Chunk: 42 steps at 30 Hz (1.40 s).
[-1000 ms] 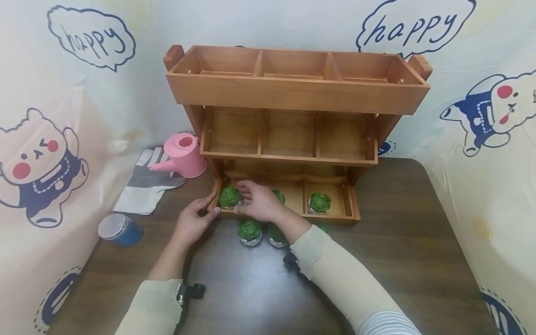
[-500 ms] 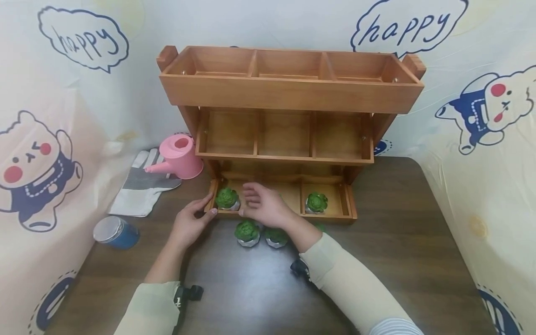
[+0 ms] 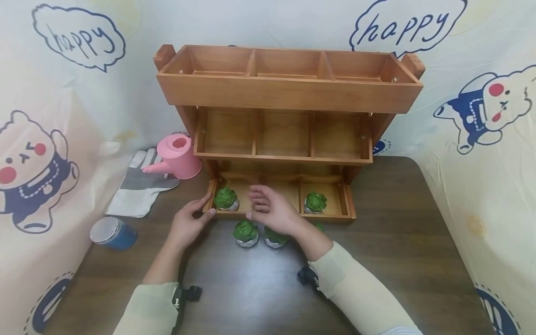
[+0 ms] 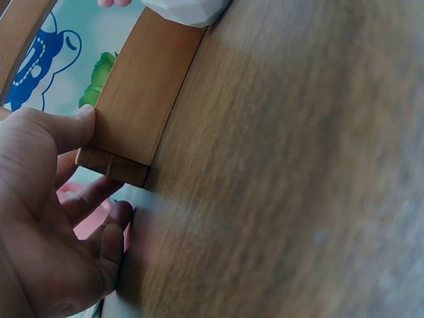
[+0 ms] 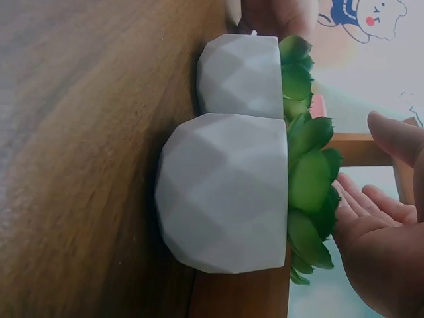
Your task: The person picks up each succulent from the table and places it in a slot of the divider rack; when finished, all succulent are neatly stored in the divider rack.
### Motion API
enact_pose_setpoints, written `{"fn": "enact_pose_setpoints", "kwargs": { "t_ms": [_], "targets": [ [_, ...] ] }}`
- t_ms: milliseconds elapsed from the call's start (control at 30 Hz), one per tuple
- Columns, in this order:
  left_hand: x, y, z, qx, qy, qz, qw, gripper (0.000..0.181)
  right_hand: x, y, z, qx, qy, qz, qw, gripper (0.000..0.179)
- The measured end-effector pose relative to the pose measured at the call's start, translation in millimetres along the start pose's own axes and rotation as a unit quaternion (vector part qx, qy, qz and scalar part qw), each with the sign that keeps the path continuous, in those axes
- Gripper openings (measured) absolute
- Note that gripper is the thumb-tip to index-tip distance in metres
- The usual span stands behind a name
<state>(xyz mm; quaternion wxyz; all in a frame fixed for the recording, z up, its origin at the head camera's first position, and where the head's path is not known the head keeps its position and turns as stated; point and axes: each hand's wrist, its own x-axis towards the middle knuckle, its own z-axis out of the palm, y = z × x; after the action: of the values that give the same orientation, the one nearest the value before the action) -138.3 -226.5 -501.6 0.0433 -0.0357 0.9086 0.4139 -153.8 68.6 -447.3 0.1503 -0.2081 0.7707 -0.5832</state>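
A three-tier wooden planter shelf stands on the table, each tier split into compartments. My left hand grips the left front corner of the bottom tier, thumb at the front board and fingers around the end. One potted succulent sits in the left bottom compartment, another succulent in the right one. My right hand hovers before the middle compartment, fingers loosely bent, holding nothing, and hides part of it. Below it on the table are two succulents in white faceted pots; greenery of another peeks past the right forearm.
Left of the shelf, a pink watering can stands by a grey-and-white glove. A blue jar with a silver lid is nearer the table's left edge. Printed sheeting surrounds the table behind and at both sides.
My right hand has drawn away from the left succulent, moving right with its fingers loose. My left hand keeps its hold on the shelf corner. The head view has shifted slightly.
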Motion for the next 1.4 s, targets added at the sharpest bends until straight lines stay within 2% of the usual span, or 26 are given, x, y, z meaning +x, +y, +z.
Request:
{"fn": "enact_pose_setpoints", "kwargs": {
  "t_ms": [400,600,800,1100,1400],
  "targets": [
    [-0.9,0.3,-1.6,-0.003,-0.011,-0.015,0.9998,0.064,-30.8,2.7,-11.1,-0.035,0.023,-0.002,0.9991,0.07],
    [1.1,-1.2,-0.9,-0.004,-0.012,-0.015,0.9998,0.064,-51.1,6.9,-20.5,-0.06,0.042,-0.021,0.9971,0.07],
    [2.3,-2.4,-0.6,-0.003,-0.015,-0.007,0.9999,0.066,-70.8,13.8,-29.9,-0.097,0.072,-0.01,0.9926,0.071],
    [2.3,-2.7,-1.2,-0.005,-0.007,-0.011,0.9999,0.064,-90.2,15.6,-46.2,-0.129,0.103,-0.024,0.9861,0.067],
    [1.5,-2.7,-1.8,-0.001,-0.012,-0.012,0.9999,0.065,-106.7,23.0,-65.0,-0.148,0.109,-0.019,0.9827,0.075]
  ]
}}
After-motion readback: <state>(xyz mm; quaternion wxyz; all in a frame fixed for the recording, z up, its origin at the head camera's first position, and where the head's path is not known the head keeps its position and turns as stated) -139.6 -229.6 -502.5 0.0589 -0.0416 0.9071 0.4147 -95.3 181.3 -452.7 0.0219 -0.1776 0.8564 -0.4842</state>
